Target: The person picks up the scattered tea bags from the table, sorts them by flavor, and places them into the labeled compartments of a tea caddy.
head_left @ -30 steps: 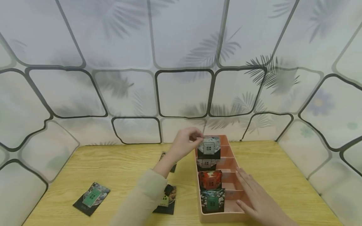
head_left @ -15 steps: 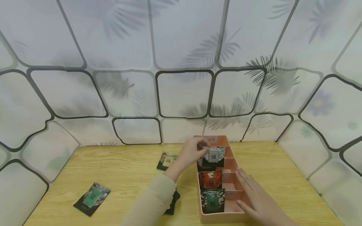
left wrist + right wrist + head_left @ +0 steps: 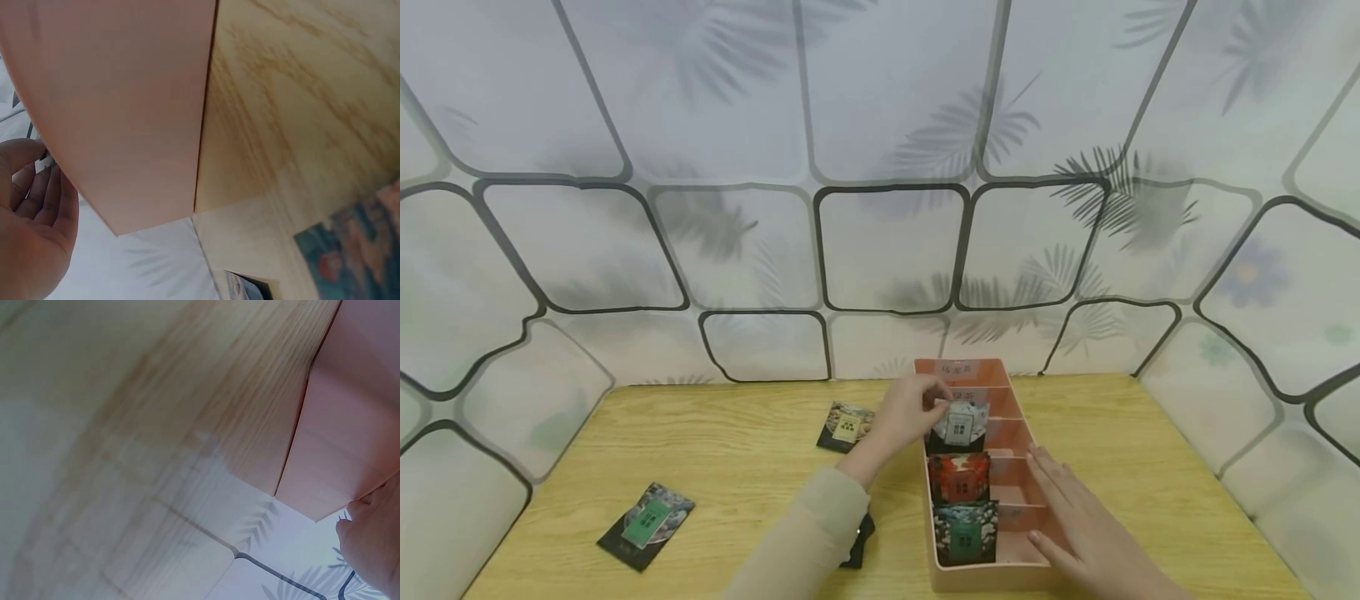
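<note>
My left hand (image 3: pixel 912 414) pinches the upper left corner of a grey-white packet (image 3: pixel 958 427), which looks like a tea sachet. The packet stands low in a middle part of the pink divided box (image 3: pixel 985 577); its lower end sits inside. A red packet (image 3: pixel 959 477) and a dark green one (image 3: pixel 966 533) stand in the nearer compartments. My right hand (image 3: pixel 1086 529) rests along the box's right rim with straight fingers. In the left wrist view the left fingers (image 3: pixel 47 197) reach over the box wall (image 3: pixel 125 125).
On the wooden table (image 3: pixel 737 450), a packet with a green label (image 3: pixel 646 525) lies far left. A yellow-labelled packet (image 3: pixel 846 427) lies left of the box. Another dark packet (image 3: pixel 859 546) is partly hidden by my left sleeve (image 3: pixel 808 533). A patterned cloth (image 3: pixel 887 250) closes off the back.
My left hand has brought the grey-white packet from the box's far end toward me and lowered it, covering the packet that showed there. My right hand stays put.
</note>
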Demonstrator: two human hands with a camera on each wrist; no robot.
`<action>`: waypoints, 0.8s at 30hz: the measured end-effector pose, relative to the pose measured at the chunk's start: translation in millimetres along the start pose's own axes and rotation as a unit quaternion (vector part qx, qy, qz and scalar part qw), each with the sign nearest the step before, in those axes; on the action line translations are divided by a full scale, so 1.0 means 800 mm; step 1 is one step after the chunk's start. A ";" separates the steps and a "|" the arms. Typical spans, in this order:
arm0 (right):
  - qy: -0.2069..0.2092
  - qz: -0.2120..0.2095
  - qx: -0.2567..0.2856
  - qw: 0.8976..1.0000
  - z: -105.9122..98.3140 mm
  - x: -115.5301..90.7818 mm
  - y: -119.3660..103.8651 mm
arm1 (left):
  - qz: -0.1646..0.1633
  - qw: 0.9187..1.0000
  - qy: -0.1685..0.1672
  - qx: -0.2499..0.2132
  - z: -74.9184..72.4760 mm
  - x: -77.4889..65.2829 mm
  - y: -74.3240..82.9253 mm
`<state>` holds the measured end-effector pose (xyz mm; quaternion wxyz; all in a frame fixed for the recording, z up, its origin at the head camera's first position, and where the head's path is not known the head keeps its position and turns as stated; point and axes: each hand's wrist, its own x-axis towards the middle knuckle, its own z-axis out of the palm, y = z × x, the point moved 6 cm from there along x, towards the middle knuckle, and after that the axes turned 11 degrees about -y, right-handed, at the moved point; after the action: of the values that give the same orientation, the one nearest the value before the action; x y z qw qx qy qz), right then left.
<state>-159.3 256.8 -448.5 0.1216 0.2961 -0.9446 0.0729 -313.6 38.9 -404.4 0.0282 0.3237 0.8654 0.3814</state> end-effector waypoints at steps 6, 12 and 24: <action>0.000 0.000 -0.002 1.000 0.000 0.000 0.000 | -0.002 1.000 -0.004 0.022 0.007 -0.002 -0.004; -0.001 0.005 -0.003 1.000 0.001 -0.001 0.000 | 0.006 0.999 -0.017 0.041 0.010 -0.006 -0.002; -0.004 0.009 0.000 1.000 0.000 -0.002 0.000 | 0.009 0.997 -0.034 0.075 0.011 -0.010 0.001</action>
<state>-158.1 257.5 -448.8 0.1170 0.2876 -0.9478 0.0728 -304.7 40.5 -412.1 0.0299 0.3453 0.8872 0.3045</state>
